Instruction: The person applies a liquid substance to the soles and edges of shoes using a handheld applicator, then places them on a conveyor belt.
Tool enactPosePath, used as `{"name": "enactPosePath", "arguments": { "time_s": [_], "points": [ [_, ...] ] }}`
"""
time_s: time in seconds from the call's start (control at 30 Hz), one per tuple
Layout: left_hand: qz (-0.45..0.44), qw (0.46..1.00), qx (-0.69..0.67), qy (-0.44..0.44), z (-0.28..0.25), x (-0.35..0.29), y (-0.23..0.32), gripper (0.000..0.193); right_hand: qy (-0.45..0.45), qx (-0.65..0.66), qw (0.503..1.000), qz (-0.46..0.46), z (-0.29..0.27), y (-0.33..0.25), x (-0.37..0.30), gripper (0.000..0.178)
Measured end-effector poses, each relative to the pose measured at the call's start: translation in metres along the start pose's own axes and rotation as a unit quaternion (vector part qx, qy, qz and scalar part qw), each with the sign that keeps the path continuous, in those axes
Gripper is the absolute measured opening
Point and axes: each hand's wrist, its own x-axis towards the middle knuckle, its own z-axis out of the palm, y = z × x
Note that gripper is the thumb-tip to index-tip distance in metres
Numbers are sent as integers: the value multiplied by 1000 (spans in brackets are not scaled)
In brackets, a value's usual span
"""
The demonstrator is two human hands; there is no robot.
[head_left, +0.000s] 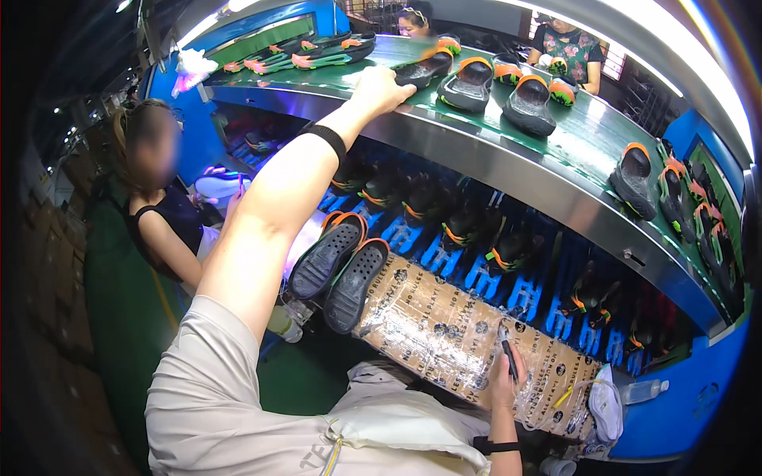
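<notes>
My left arm stretches up to the green conveyor belt, and my left hand (382, 90) is closed at the near end of a black clog (429, 67) with an orange collar. Its fingertips are partly hidden. Low on the right, my right hand (504, 379) grips a slim black pen-like tool (509, 355), tip upward, over the cardboard-topped bench (429, 317). Two black clogs with orange rims, one (327, 255) beside the other (357, 285), rest at the bench's left end, apart from both hands.
More clogs (466, 86) stand along the conveyor belt (587, 139). Below its metal edge, several clogs (460, 222) hang over blue holders (440, 255). A person (171, 214) works at left; another (567, 51) stands behind the belt. A clear bottle (644, 391) lies at right.
</notes>
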Motion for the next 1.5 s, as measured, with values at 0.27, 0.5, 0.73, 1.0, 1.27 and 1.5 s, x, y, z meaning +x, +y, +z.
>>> {"name": "enactPosePath", "arguments": {
  "time_s": [0.27, 0.5, 0.73, 1.0, 1.27, 1.5],
  "points": [
    [44, 978, -33, 199, 17, 17, -50, 54, -15, -7, 999, 32, 3, 3, -1, 34],
    [-126, 948, 288, -56, -6, 93, -235, 66, -25, 4, 998, 65, 3, 19, -3, 35],
    [-52, 895, 443, 23, -4, 117, -289, 63, -61, 9, 991, 121, -1, 26, -8, 50],
    [81, 900, 423, -67, -16, 135, -298, 46, -63, 21, 991, 119, 3, 23, -5, 54],
    [75, 967, 215, -116, -60, 110, -243, 36, -73, 34, 993, 82, 5, 25, 0, 44],
    [35, 926, 353, -127, -80, 79, -222, 47, -53, 92, 991, 84, 9, 32, -3, 41]
  ]
}}
